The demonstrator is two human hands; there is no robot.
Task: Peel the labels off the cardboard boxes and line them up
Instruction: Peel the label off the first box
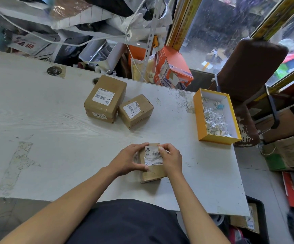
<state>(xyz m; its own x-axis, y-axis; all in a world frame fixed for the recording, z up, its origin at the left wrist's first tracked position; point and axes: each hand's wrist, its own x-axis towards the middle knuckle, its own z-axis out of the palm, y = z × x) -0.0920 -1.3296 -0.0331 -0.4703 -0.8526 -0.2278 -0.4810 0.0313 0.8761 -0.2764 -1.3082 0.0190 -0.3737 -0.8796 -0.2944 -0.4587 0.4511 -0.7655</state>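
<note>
Flat brown cardboard box [151,170] lies at the white table's [54,138] near edge, long axis running away from you. Your left hand [130,160] clasps its left side; your right hand [171,158] pinches the white label [153,155] at its far corner.

Three cardboard boxes: the large box [105,98], a smaller box [135,110] touching it, and a flat box [151,170] nearer. One yellow tray [200,118] of scraps right of it.

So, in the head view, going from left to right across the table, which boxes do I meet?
Large cardboard box → small cardboard box → box held by both hands, left hand and right hand on it → yellow box of crumpled labels.
</note>
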